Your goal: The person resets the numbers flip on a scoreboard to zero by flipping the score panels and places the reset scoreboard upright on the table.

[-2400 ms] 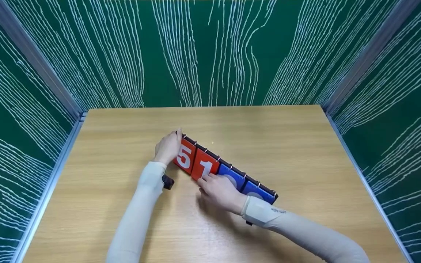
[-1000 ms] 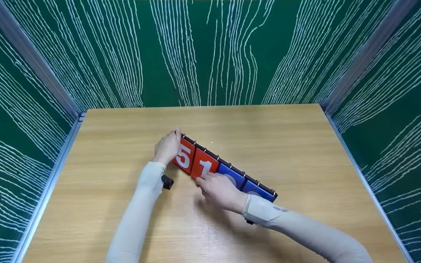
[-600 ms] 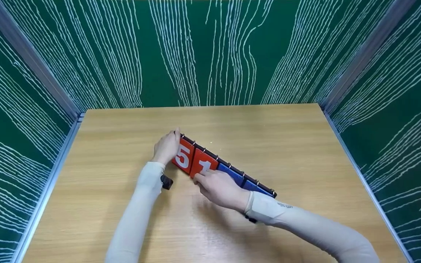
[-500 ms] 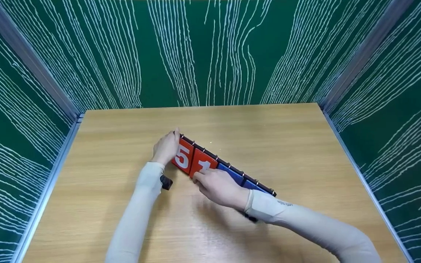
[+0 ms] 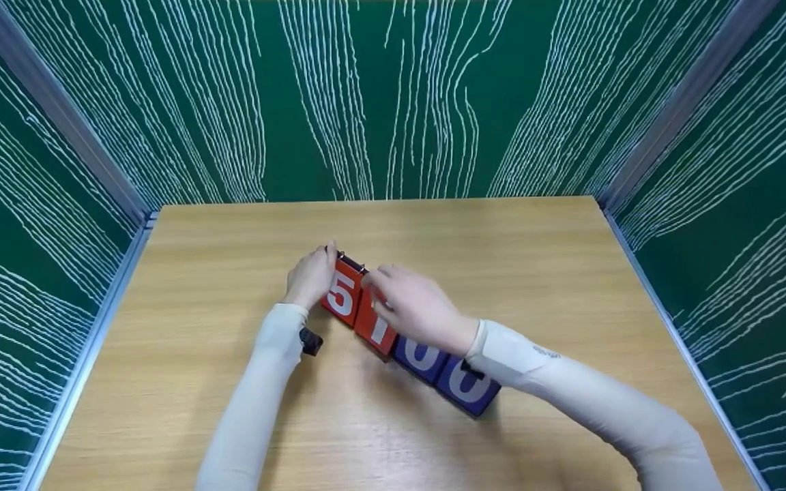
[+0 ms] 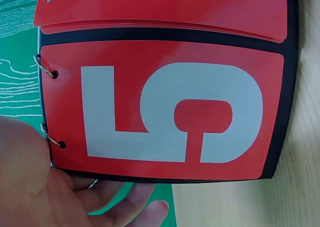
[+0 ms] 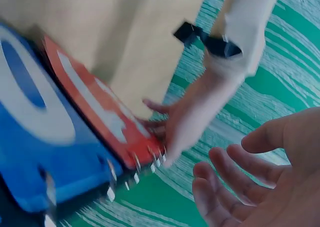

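A flip scoreboard (image 5: 374, 329) with ring-bound number cards lies at a slant on the table. Its two left cards are red and show 5 and 1; the two blue cards (image 5: 468, 385) each show 0. At the far left end my left hand (image 5: 311, 276) grips the board, thumb by the ringed edge and fingers behind, as the left wrist view shows. Over the red 1 card, near the ringed edge, is my right hand (image 5: 424, 307), covering part of that card. The right wrist view has the right hand (image 7: 265, 172) loosely curled, apart from the board, nothing in it.
The wooden table (image 5: 229, 245) ends at a green wall (image 5: 311, 170) with white wavy lines behind, and similar panels stand at both sides. A black wrist device (image 5: 311, 341) sits on the left wrist.
My right hand has left the lower edge of the red 1 card and moved up to the ringed edge. The blue 0s show more fully now. My left hand has stayed put.
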`<action>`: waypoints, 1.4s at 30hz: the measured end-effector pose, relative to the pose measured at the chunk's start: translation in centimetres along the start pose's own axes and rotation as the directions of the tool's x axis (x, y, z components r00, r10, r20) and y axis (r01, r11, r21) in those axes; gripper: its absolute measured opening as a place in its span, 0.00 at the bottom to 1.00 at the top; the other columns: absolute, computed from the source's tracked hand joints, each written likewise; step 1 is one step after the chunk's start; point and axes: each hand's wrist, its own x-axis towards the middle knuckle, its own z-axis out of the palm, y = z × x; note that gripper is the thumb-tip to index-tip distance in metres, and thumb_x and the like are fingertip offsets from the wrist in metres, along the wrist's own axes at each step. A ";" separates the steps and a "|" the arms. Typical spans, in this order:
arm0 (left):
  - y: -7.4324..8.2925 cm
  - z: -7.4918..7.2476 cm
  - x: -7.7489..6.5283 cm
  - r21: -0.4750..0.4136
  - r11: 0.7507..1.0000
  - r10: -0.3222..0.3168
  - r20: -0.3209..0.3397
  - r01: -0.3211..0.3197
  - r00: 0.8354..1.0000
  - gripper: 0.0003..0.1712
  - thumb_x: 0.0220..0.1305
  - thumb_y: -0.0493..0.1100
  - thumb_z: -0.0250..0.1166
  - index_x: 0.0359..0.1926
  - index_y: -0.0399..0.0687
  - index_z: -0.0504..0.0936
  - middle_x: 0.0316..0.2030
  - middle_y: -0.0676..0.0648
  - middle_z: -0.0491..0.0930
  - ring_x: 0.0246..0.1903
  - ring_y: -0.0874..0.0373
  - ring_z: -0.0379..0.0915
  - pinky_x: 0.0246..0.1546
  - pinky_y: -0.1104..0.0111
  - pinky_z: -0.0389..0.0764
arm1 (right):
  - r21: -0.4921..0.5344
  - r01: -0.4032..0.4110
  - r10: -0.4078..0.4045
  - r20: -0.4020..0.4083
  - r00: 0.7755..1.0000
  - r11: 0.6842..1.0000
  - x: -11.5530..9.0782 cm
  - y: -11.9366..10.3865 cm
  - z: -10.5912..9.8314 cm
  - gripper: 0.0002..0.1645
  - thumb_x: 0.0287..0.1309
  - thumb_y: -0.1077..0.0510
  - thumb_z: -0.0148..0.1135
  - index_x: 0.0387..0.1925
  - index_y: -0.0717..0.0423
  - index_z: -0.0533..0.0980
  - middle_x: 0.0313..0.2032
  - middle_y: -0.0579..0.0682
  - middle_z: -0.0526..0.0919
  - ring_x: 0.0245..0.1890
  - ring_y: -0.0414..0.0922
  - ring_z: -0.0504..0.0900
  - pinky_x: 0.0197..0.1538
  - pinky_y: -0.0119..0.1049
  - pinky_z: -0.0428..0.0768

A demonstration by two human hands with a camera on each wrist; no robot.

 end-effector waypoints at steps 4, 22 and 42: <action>0.0 0.0 0.0 0.008 1.000 0.028 -0.030 -0.028 0.999 0.40 0.82 0.59 0.28 0.59 0.38 0.79 0.59 0.35 0.81 0.61 0.37 0.77 0.61 0.44 0.76 | 0.000 -0.016 0.016 -0.035 0.999 1.000 1.4 1.1 -1.1 0.15 0.68 0.57 0.58 0.54 0.51 0.79 0.48 0.49 0.84 0.50 0.46 0.83 0.49 0.42 0.85; -0.1 0.2 0.1 -0.013 1.000 -0.011 0.000 0.011 1.000 0.43 0.81 0.63 0.25 0.59 0.40 0.79 0.55 0.35 0.82 0.59 0.38 0.78 0.60 0.45 0.76 | 0.144 -0.237 0.222 0.109 0.969 0.961 8.2 7.0 -0.3 0.17 0.73 0.54 0.52 0.58 0.53 0.76 0.51 0.52 0.83 0.50 0.49 0.83 0.53 0.45 0.83; 0.1 0.2 0.0 0.000 1.000 -0.023 -0.028 0.023 0.999 0.39 0.82 0.61 0.28 0.48 0.42 0.80 0.45 0.37 0.83 0.54 0.40 0.80 0.56 0.46 0.78 | 0.338 -0.426 0.167 0.585 0.794 0.839 7.3 14.0 7.3 0.23 0.73 0.52 0.53 0.60 0.62 0.76 0.54 0.60 0.81 0.43 0.45 0.81 0.53 0.42 0.83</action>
